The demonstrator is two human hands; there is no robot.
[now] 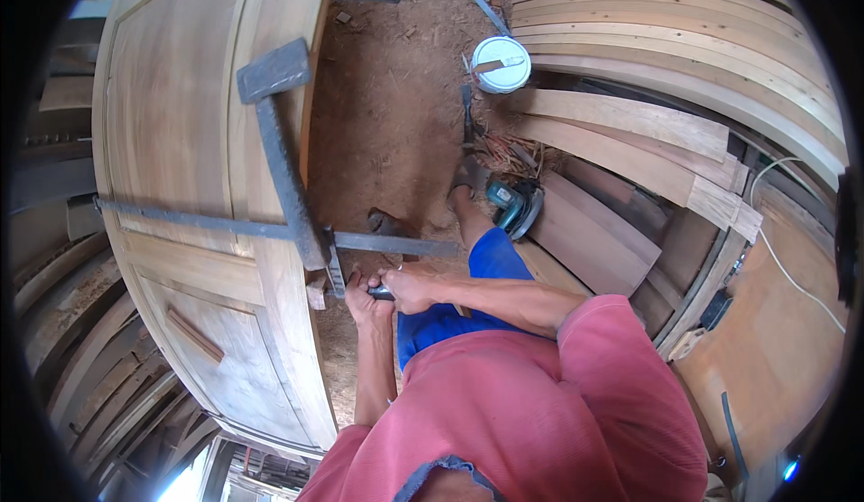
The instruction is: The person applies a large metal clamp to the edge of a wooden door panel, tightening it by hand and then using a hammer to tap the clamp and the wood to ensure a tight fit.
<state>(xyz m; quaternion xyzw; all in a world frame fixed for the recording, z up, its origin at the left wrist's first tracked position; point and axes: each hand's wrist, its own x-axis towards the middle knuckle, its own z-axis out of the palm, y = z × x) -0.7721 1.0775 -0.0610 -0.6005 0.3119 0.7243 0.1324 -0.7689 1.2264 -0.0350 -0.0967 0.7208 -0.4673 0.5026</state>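
A long metal bar clamp (193, 218) lies across a panelled wooden door (180, 79), its end reaching past the door's right edge. My left hand (364, 302) is closed around the clamp's screw end beside that edge. Right next to it, my right hand (409, 288) is closed on the same clamp's handle (382, 293), with the forearm crossing in front of my body. My fingers hide most of the handle. A big dark mallet (286, 169) lies on the door, its block head away from me and its handle end near the clamp's bar.
A small wood strip (193, 333) lies on the door. Sawdust covers the floor (378, 97). To the right are a teal circular saw (515, 205), a white bucket (501, 64), a chisel (467, 111) and stacked planks (666, 25). More boards (81, 322) stand at far left.
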